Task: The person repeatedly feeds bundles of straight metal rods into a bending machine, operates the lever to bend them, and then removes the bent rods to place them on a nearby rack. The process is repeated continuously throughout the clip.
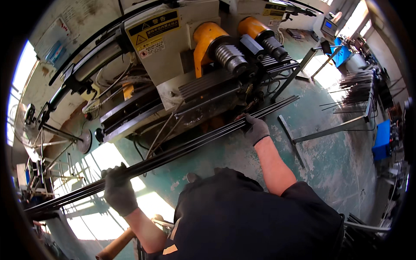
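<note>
Our grey-gloved left hand point(119, 191) and grey-gloved right hand point(257, 130), well apart, clasp the long, thin, dark metal rods point(186, 147), which we should grip evenly so none slides.

Harsh sunlight glare on floor point(325, 169)

Gloved hands point(120, 191) curled, wide apart, forearms point(275, 167) bare

1. Worn green painted floor point(329, 186), scuffed grey in places;
2. bright window point(21, 71) at far left; another window point(354, 19) at upper right;
3. sunlight point(86, 223) in white patches across the floor;
4. metal rack point(329, 129) at right; pale wall point(392, 54) beyond.
</note>
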### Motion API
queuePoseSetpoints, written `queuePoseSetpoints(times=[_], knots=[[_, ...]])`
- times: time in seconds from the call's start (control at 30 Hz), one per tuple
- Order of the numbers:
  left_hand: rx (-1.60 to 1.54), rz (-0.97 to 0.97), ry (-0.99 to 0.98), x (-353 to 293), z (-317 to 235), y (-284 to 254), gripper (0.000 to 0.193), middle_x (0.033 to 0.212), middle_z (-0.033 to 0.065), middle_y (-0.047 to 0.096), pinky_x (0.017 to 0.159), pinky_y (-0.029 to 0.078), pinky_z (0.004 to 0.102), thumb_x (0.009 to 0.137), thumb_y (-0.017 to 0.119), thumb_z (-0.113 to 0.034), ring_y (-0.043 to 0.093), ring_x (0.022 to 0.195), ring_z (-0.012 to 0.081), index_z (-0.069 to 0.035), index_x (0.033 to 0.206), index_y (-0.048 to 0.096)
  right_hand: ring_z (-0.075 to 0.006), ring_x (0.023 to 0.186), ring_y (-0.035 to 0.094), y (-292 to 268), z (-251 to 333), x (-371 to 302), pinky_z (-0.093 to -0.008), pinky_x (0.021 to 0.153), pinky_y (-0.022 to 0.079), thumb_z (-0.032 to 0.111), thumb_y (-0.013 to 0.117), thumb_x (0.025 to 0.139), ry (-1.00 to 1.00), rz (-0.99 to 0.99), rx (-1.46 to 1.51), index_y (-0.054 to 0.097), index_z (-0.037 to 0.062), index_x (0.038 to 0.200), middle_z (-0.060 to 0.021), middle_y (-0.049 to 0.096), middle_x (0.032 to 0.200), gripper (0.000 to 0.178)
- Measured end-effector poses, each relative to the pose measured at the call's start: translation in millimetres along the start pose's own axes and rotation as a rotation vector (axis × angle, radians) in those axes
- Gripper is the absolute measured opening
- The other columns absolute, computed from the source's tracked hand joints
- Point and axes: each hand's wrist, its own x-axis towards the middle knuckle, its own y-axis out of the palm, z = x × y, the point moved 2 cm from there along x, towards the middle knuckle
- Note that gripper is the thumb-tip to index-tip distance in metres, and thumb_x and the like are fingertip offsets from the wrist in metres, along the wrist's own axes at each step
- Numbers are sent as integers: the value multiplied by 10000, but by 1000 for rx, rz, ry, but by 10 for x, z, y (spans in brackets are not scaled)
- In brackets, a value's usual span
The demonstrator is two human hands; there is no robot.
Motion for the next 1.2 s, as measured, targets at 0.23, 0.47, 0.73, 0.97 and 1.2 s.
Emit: queuePoseSetpoints(times=[0.23,0.47,0.73,0.97,1.2], knots=[[-79,58,57,754,-1424,-960,323,1249,180,673,1186,459,494,1079,534,-85,618,1217,317,86,1346,595,-283,895,707,-161,1018,376,-452,865,612,249,678,1038,-293,-92,133,688,39,1100,-118,737,978,220],[-22,-244,-29,1222,-925,-1357,268,1044,164,727,995,570,454,1079,603,-197,696,1027,295,64,1099,666,-239,1136,642,405,1291,800,-395,941,528,475,764,941,-324,-439,-421,646,79,1348,-128,713,1201,580],[67,-401,-66,1430,47,-823,331,1046,170,726,986,578,422,1100,557,-258,701,1032,307,53,1088,670,-249,968,697,1144,1215,800,-390,834,584,203,652,975,-364,-29,110,676,41,1188,-109,719,1066,269],[47,-431,-180,1725,903,-429,292,1042,178,728,947,614,414,1098,562,-228,708,1016,292,46,1089,661,-282,1004,743,672,1347,1835,-415,825,598,245,587,989,-1086,5,-1126,745,127,1136,-116,763,1106,246],[233,-371,-173,1689,1527,200,365,1196,201,682,1050,553,494,1129,482,-270,657,1143,341,55,1159,646,-375,1024,732,984,1207,2030,-476,865,575,273,573,1003,-771,-196,-1094,733,74,1110,-186,756,1081,277]])
